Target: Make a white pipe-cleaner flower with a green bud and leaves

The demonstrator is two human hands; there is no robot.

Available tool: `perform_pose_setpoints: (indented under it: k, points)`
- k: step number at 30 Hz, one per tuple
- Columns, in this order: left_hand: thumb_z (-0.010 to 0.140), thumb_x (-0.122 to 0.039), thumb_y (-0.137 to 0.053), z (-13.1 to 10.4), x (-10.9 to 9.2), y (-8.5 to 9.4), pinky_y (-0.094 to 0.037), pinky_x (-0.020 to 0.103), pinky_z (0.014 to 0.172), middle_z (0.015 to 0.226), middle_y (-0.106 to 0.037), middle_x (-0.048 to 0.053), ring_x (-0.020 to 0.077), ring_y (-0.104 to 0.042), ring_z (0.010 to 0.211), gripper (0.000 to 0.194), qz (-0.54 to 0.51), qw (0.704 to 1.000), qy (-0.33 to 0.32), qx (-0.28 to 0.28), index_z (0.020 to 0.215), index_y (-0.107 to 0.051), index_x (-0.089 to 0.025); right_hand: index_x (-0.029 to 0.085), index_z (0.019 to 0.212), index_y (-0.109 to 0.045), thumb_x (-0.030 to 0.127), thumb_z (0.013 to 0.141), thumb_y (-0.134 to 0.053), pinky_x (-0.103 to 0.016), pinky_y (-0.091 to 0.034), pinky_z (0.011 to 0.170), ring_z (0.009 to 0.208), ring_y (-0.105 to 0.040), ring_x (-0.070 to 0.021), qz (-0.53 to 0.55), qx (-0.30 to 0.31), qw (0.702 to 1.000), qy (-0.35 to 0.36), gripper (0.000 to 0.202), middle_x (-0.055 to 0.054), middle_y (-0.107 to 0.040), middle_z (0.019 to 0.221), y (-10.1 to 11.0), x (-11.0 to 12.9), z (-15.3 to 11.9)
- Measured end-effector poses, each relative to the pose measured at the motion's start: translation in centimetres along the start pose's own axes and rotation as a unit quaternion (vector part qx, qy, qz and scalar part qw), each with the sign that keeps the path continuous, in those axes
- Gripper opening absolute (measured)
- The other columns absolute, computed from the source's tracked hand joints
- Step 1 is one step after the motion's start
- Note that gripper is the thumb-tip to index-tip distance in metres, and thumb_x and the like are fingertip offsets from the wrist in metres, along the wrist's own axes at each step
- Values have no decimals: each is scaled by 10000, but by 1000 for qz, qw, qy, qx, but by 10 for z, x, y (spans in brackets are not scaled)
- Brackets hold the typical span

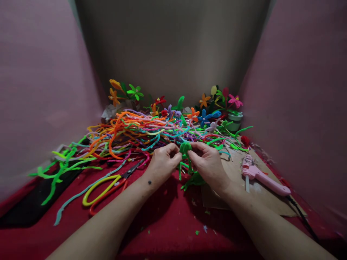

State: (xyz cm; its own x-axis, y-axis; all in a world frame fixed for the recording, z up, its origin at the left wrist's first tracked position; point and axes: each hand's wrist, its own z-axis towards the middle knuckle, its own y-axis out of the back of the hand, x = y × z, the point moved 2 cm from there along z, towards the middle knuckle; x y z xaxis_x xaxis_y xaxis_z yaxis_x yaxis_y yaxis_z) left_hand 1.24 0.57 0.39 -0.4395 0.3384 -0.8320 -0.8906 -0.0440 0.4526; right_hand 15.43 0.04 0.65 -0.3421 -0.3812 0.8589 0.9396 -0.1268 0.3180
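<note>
"Fingers (177,157) first; what are they doing?"

"Pinched narrow on both sides; left hand (162,164) has thumb and index at the left edge of a green ribbed piece (185,147); right hand (210,165) has its thumb lapping the front near the right edge; both seem to hold it; how hard, can't tell."

"Where's the piece, exactly?"

"Straight between the two sets of fingertips, apparently held up off the red cloth (168,231); rounded top uppermost, green strands (180,171) seeming to hang below; long axis roughly up and down in view, so across the line joining the hands."

"Nearer hand?"

"Neither, clearly; both touch it, though the right covers slightly more."

"Surroundings, quick?"

"Heap of fuzzy stems (121,126) behind; leafy green piece (196,179) lower down, beside the right hand; scissors (125,175) left of the left hand, handles toward the person; pink glue gun (267,180) on cardboard (214,198), off to the right; fuzzy flowers (204,118) at the back."
</note>
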Motion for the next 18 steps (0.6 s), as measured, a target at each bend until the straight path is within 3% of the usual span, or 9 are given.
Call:
perform_pose_setpoints:
  k: [11,18]
  points:
    - [697,-248,-517,0,0,-2,-294,200,468,507,-425,-54,81,-380,473,110,-28,1000,2,-2,614,-516,-175,173,786,-649,200,720,-533,-227,-391,503,603,-533,-142,16,-5,1000,-4,135,-29,-627,704,-1,0,0]
    - [715,-240,-517,-1,0,-4,-303,199,455,496,-440,-55,76,-395,454,119,-28,1000,7,1,615,-509,-175,160,883,-591,192,719,-549,-260,-450,614,685,-569,-153,44,-27,999,10,172,-40,-630,764,-3,-1,1]
